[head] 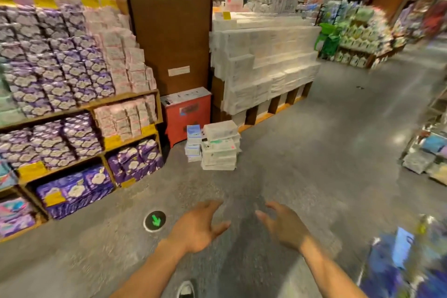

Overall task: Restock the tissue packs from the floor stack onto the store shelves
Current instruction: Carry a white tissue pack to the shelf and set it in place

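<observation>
A floor stack of white tissue packs [219,146] stands on the grey floor beside a shorter pile of blue-and-white packs [194,143], in front of a red cabinet. Wooden store shelves [96,106] on the left hold purple and pink packs. My left hand [199,226] and my right hand [281,226] are both stretched out low over the floor, fingers spread and relaxed, holding nothing. They are well short of the floor stack.
A red cabinet [186,113] stands against a brown pillar [169,31]. To its right rises a stepped display of white packs [261,63]. A green arrow marker [154,221] lies on the floor. More shelves line the right edge [425,155]. My shoe [186,289] shows below.
</observation>
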### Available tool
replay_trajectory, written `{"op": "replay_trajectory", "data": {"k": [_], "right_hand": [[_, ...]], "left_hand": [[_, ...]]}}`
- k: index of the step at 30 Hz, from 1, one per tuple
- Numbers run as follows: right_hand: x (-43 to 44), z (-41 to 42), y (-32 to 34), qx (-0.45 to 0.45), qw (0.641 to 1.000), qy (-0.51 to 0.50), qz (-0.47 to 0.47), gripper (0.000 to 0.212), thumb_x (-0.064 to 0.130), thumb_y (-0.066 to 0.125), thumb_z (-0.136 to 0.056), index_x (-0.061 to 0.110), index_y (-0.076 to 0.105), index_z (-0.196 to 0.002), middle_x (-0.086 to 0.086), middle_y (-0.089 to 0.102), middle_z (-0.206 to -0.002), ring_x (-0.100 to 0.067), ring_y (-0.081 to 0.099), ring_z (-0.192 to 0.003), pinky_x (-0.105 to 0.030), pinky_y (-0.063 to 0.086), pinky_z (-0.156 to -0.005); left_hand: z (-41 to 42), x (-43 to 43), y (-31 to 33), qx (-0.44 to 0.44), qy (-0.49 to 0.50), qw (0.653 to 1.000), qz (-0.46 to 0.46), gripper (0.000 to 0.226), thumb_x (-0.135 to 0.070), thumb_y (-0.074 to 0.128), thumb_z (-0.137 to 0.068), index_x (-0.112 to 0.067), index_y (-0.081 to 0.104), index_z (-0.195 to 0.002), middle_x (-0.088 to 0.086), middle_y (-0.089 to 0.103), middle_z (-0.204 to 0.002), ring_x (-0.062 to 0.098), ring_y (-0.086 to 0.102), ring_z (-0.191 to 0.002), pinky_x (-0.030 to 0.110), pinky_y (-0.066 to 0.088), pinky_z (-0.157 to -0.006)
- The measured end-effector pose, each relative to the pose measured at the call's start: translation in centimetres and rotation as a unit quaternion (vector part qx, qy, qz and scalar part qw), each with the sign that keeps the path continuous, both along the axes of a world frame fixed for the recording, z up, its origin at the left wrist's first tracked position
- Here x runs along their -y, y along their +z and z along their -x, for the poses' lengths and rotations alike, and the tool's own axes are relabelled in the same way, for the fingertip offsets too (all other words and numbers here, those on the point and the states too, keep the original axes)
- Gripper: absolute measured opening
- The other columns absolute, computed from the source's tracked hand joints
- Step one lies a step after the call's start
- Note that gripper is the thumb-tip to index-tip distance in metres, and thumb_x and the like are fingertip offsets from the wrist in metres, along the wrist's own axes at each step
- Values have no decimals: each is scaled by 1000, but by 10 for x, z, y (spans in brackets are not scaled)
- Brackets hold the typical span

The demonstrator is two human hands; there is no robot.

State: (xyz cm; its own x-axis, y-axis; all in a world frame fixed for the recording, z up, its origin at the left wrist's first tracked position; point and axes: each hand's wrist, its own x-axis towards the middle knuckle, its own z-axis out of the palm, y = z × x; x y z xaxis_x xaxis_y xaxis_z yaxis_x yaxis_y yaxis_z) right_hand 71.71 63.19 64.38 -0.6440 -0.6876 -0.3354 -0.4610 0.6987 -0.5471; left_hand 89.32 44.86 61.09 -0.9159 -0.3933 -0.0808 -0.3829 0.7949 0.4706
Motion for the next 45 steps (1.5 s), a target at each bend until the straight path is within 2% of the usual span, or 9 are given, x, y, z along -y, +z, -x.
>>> {"op": "replay_trajectory", "data": {"k": [7, 11, 17, 26, 30, 34, 39, 43, 45], "right_hand": [[179, 153, 18, -8, 998, -58, 26, 71, 61, 49, -95, 17, 43, -149, -3, 47, -153, -21, 47, -138, -30, 36, -109], [254, 240, 22, -1, 996, -89, 17, 69, 63, 49, -95, 20, 44, -148, -2, 47, -151, -23, 52, -131, -36, 42, -105], [370, 391, -20, 2, 997, -74, -12, 68, 58, 50, -96, 18, 41, -151, -2, 43, -155, -22, 43, -140, -37, 36, -114], [598, 679, -139, 1, 999, -8, -34, 64, 58, 49, -97, 19, 45, -147, -2, 50, -150, -19, 47, -136, -32, 37, -108], [679, 761, -213, -7, 998, 19, -57, 65, 59, 46, -98, 22, 40, -151, 1, 44, -154, -19, 41, -141, -32, 33, -112], [738, 810, -318, -22, 997, 39, -59, 61, 57, 48, -98, 21, 43, -148, 0, 49, -149, -19, 48, -133, -31, 40, -103], [777, 841, -474, -32, 995, 65, -62, 59, 56, 50, -97, 19, 47, -144, -2, 53, -144, -21, 50, -130, -35, 44, -101], [797, 851, -581, -24, 994, 73, -81, 65, 62, 48, -94, 18, 50, -141, -4, 58, -139, -25, 57, -123, -38, 49, -98], [802, 852, -629, -15, 994, 71, -80, 73, 73, 43, -87, 22, 53, -137, -1, 61, -135, -25, 63, -112, -39, 53, -92]], "left_hand": [[182, 204, 41, 20, -43, 998, 48, 83, -78, 27, -86, -29, 27, -153, 0, 41, -153, 21, 42, -137, 36, 42, -106], [272, 283, 45, 23, -87, 994, 64, 97, -82, 15, -76, -25, 26, -155, 2, 39, -155, 22, 39, -139, 35, 39, -106], [421, 405, -20, 38, -59, 997, 38, 120, -97, -1, -65, -22, 31, -154, 3, 42, -154, 22, 40, -138, 36, 40, -109], [655, 589, -125, 70, 75, 995, 15, 107, -90, 1, -69, -30, 33, -151, -5, 45, -151, 17, 45, -135, 33, 43, -101], [726, 658, -197, 68, 111, 991, 9, 93, -85, 18, -77, -31, 34, -151, -10, 47, -149, 12, 46, -134, 29, 44, -101], [774, 722, -307, 76, 113, 991, 11, 119, -97, -8, -60, -33, 34, -151, -11, 49, -146, 9, 49, -130, 31, 50, -96], [810, 763, -450, 93, 102, 990, 13, 82, -79, 33, -87, -31, 29, -153, -8, 41, -152, 11, 51, -129, 32, 52, -90], [816, 778, -559, 103, 106, 988, 50, 98, -86, 15, -78, -24, 41, -149, 0, 52, -146, 21, 53, -129, 39, 52, -94], [813, 782, -606, 117, 111, 986, 42, 84, -79, 25, -88, -26, 35, -152, -2, 46, -151, 20, 46, -135, 37, 46, -101]]}}
